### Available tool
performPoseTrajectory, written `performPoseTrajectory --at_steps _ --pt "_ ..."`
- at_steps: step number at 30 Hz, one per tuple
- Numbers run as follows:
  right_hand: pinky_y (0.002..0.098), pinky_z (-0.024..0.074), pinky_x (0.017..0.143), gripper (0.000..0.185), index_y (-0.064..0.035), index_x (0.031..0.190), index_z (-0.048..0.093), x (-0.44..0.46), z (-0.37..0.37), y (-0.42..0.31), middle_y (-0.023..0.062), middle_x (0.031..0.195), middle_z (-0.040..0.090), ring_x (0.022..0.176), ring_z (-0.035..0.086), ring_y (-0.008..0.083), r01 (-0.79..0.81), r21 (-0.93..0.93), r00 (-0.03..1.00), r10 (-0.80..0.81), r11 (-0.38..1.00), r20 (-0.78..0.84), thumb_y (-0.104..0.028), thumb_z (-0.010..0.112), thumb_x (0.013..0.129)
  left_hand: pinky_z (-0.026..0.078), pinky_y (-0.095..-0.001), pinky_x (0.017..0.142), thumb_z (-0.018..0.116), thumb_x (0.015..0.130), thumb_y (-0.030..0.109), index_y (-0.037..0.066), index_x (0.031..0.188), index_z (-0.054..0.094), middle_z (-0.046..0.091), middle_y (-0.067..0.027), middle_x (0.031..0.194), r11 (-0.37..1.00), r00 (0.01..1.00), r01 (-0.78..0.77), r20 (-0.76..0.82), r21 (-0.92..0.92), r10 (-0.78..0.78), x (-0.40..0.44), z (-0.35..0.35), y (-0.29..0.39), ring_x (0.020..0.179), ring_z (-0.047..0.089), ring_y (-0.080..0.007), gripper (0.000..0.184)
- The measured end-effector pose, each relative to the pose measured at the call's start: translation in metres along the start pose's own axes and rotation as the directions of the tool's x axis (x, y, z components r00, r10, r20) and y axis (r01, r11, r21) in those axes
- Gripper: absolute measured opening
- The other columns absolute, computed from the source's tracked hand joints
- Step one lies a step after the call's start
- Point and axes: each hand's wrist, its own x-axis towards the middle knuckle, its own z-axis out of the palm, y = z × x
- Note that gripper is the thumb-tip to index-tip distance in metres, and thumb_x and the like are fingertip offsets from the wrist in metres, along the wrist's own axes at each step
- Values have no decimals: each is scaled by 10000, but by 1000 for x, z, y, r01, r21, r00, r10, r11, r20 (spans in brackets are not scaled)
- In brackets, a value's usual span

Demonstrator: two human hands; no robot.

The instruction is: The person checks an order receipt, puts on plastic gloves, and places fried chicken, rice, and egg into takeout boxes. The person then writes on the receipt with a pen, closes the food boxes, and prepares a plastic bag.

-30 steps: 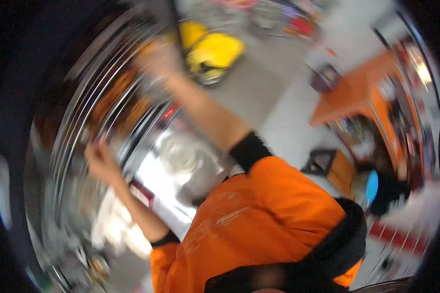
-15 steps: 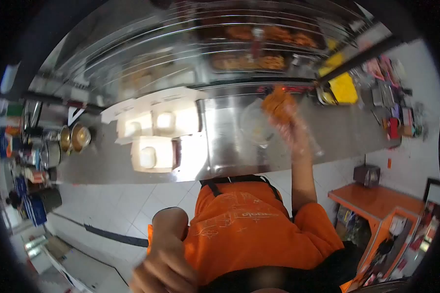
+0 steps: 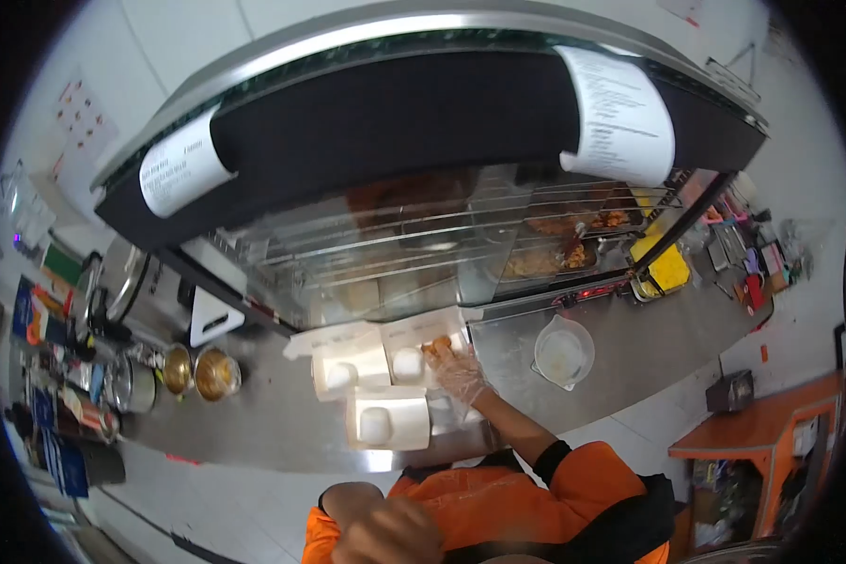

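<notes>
My right hand point(image 3: 458, 373), in a clear plastic glove, is closed on an orange-brown piece of fried chicken point(image 3: 437, 347). It holds the chicken inside the back right paper box point(image 3: 453, 326), beside a smooth white mound that looks like rice point(image 3: 407, 364). Two more open paper boxes lie close by, the back left box point(image 3: 327, 350) and the front box point(image 3: 414, 411), each with one white mound in it. Bare and raised near my chest, my left hand point(image 3: 390, 534) is blurred, and its fingers are hard to read.
A glass display cabinet point(image 3: 423, 235) with wire racks and food trays stands behind the boxes. On the steel counter point(image 3: 508, 414) are a translucent bowl point(image 3: 564, 352) at right and metal bowls point(image 3: 218, 374) at left. A yellow cloth point(image 3: 665, 263) lies far right.
My right hand has carried the fried chicken leftward, from over the translucent bowl into the back right box. The camera view has tilted up, showing the cabinet's top with paper slips.
</notes>
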Motion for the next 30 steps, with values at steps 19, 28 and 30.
performPoseTrajectory --at_steps 19,28,30 --pt "429 434 947 407 -2 1178 576 1 -261 303 232 1118 586 1076 555 378 -541 136 592 490 830 -640 -325 450 965 464 -358 951 651 841 33 79 1471 214 472 -236 1332 875 826 399 -522 275 -213 153 -37 -189 1132 577 -263 768" --pt "402 364 1054 617 -57 1324 484 46 -318 330 176 1352 488 1248 455 353 -544 -15 812 531 839 243 -519 426 920 315 -371 1096 651 773 -54 41 1488 185 262 -222 1489 774 838 447 -512 449 -187 101 28 -190 1353 342 -280 858" --pt "379 324 1096 679 -71 1361 445 48 -325 337 150 1401 452 1299 410 328 -399 22 899 387 917 204 -561 462 891 325 -367 1090 666 764 -50 44 1489 181 260 -221 1491 767 832 453 -524 455 -181 97 44 -191 1352 342 -278 878"
